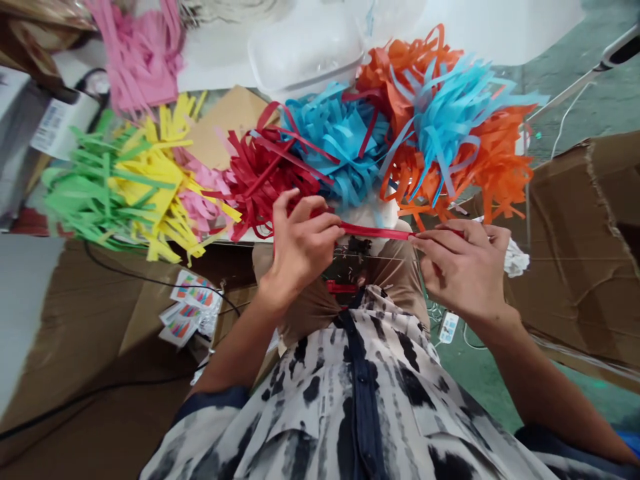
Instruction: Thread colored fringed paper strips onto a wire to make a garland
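A narrow red paper strip (377, 232) stretches nearly level between my two hands, above my lap. My left hand (305, 243) pinches its left end, close to the dark red paper tassels (267, 177) at the table's edge. At the other end, the fingers of my right hand (463, 260) are closed on the strip, below the orange tassels (500, 160). Blue tassels (337, 137) lie just beyond the strip, and a lighter blue bunch (450, 117) rests on the orange ones.
Green (95, 187), yellow (155, 180) and pink fringed paper (143, 60) cover the table's left side. A clear plastic tray (307, 53) stands behind. Cardboard boxes (585, 253) flank me, with printed cards (193, 303) at left. A black cable (100, 387) crosses the lower left.
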Demonstrator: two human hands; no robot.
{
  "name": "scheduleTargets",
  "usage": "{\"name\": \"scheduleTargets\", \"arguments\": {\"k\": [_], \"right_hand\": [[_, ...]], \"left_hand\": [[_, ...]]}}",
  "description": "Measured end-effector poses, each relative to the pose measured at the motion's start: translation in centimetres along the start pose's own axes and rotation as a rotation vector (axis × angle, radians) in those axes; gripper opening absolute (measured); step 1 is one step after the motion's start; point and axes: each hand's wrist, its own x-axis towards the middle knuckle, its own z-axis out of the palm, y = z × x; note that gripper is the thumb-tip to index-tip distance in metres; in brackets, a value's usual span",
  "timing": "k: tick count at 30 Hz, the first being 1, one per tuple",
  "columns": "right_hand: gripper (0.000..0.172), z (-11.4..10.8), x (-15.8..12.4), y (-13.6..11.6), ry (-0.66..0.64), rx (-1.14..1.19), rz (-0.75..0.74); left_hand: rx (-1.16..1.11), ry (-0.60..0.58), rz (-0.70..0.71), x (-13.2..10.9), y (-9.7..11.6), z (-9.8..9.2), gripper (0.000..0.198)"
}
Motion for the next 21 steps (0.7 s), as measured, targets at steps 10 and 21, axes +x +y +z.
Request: {"name": "scheduleTargets", "arguments": {"k": [10, 21], "right_hand": [[0.014, -0.6, 1.5, 0.2, -0.075, 0.033, 0.045], [0.023, 0.5, 1.8, 0.7, -0.124, 0.033, 0.095]], "left_hand": [[-0.076, -0.224, 0.114, 2.7, 4.0, 3.5, 0.018], [-0.111, -0.319, 0.019, 3.0, 3.6, 3.9, 0.024]]}}
